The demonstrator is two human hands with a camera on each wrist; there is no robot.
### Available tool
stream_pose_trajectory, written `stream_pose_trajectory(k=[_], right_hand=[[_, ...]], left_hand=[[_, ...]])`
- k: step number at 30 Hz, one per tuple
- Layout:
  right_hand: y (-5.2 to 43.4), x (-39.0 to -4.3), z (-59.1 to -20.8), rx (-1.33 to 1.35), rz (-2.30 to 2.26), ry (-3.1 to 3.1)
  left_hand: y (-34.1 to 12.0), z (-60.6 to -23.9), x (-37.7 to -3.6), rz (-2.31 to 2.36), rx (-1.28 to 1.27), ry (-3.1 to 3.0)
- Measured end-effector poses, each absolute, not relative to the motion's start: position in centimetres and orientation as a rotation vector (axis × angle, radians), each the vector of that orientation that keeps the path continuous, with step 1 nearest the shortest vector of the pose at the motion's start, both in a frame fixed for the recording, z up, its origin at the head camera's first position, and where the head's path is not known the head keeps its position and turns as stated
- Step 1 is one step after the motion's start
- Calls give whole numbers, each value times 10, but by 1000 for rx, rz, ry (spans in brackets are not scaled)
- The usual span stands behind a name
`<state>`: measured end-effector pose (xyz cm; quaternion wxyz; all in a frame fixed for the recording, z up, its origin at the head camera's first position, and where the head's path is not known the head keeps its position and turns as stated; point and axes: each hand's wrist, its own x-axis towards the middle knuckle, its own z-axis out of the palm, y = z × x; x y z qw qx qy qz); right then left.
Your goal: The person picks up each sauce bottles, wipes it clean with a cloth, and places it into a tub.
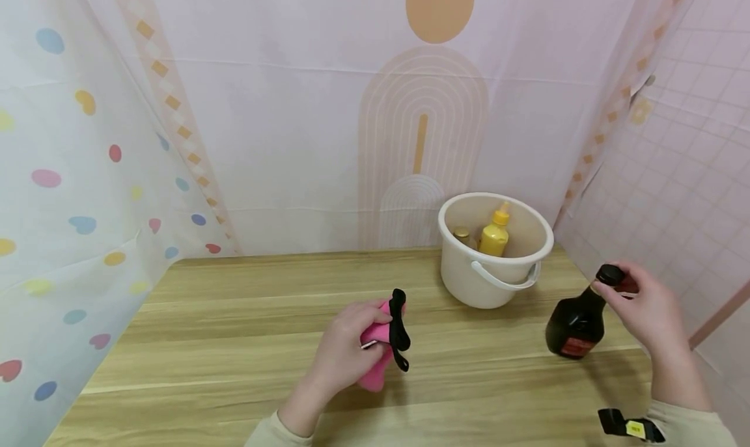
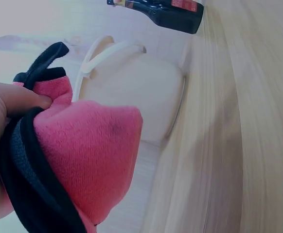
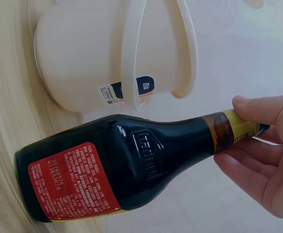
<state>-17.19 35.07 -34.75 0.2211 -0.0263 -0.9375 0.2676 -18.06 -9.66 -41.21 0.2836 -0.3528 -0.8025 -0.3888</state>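
My left hand (image 1: 346,346) grips a bunched pink cloth (image 1: 375,369) with black edging and a black loop, over the middle front of the table. In the left wrist view the plush pink cloth (image 2: 90,160) hangs from the thumb and fingers. My right hand (image 1: 653,310) pinches the neck of a dark glass sauce bottle (image 1: 577,323) at the right, just under its black cap. The bottle leans, base toward the left. Its red label (image 3: 76,184) shows in the right wrist view. Whether its base touches the table cannot be told.
A cream bucket (image 1: 477,281) with its handle lowered stands at the back right. Inside it are a yellow squeeze bottle (image 1: 494,239) and a jar or bottle with a gold-coloured lid (image 1: 461,233). Patterned curtains (image 1: 281,141) border the wooden table (image 1: 234,317) behind and on both sides.
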Motion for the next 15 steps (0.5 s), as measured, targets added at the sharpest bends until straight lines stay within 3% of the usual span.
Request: stream_pose_trajectory(k=[15], right_hand=[[319,-169,-349,175,783,-2448]], left_hand=[[-104,-403,-178,-1395,-830,-2187]])
